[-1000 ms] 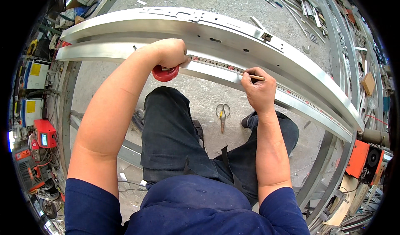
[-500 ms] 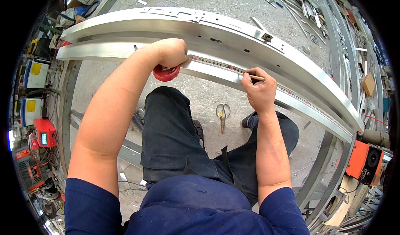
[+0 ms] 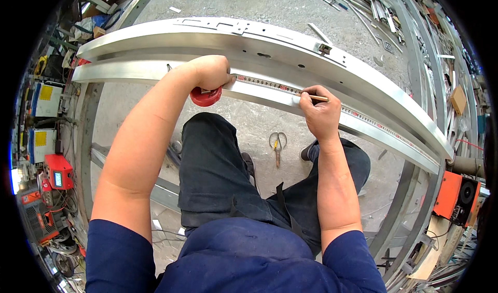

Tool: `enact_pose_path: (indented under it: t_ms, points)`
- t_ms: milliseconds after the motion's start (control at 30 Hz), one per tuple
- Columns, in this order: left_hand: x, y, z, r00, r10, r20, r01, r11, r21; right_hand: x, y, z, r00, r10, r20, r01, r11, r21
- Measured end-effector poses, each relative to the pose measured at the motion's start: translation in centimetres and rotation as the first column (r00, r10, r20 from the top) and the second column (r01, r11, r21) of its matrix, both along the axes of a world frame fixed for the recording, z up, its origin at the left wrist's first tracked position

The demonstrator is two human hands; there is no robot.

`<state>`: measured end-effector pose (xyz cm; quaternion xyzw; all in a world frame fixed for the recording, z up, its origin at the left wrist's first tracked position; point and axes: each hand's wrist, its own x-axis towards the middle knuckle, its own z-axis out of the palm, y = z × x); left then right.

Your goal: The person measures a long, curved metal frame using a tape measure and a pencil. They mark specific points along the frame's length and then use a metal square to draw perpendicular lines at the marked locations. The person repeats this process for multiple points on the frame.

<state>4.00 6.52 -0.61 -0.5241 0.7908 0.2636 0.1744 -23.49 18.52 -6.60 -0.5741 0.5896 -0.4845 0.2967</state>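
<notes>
My left hand (image 3: 213, 73) is closed around a red tape measure (image 3: 206, 97) at the near edge of a long silver metal profile (image 3: 155, 69). From it the printed tape blade (image 3: 262, 83) runs out to the right, lying along the profile's lower ledge. My right hand (image 3: 320, 112) pinches a thin brown pencil (image 3: 320, 98), its point end hidden at my fingers beside the blade. Those fingers rest on the ledge near the tape. Behind the ledge rises the profile's taller wall, with slots and round holes in it.
A grey metal frame (image 3: 415, 199) supports the profile. Scissors (image 3: 278, 148) lie on the floor between my feet. Red machines (image 3: 58, 171) and cables stand at left, an orange machine (image 3: 452, 197) at right. Metal offcuts (image 3: 363, 7) are heaped at the far right.
The whole scene sits slightly lower in the picture at the far side. Both hands keep their grips, with hardly any movement along the profile.
</notes>
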Motion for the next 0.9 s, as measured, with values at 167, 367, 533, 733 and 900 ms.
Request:
enact_pose_path:
  t_ms: [167, 367, 533, 733, 900]
  points:
    - [-0.1, 0.0, 0.1, 1.0, -0.016, 0.013, 0.017, 1.0, -0.004, -0.2, 0.0, -0.5, 1.0, 0.005, 0.019, -0.005, 1.0, -0.025]
    - [-0.1, 0.0, 0.2, 1.0, 0.007, 0.03, -0.007, 1.0, -0.004, -0.3, 0.0, -0.4, 1.0, 0.003, 0.01, -0.003, 0.999, -0.033]
    - [-0.2, 0.0, 0.2, 0.999, 0.014, 0.033, -0.014, 1.0, 0.004, -0.7, 0.1, -0.6, 0.999, 0.021, 0.044, -0.023, 0.999, 0.025]
    - [-0.3, 0.0, 0.3, 0.999, -0.011, 0.043, 0.011, 1.0, -0.007, -1.0, 0.1, -1.3, 0.978, 0.003, 0.207, 0.001, 1.0, -0.018]
    - [-0.3, 0.1, 0.4, 1.0, 0.003, 0.029, -0.003, 1.0, 0.01, -2.2, -0.3, -0.3, 0.986, -0.091, -0.137, 0.043, 0.947, -0.319]
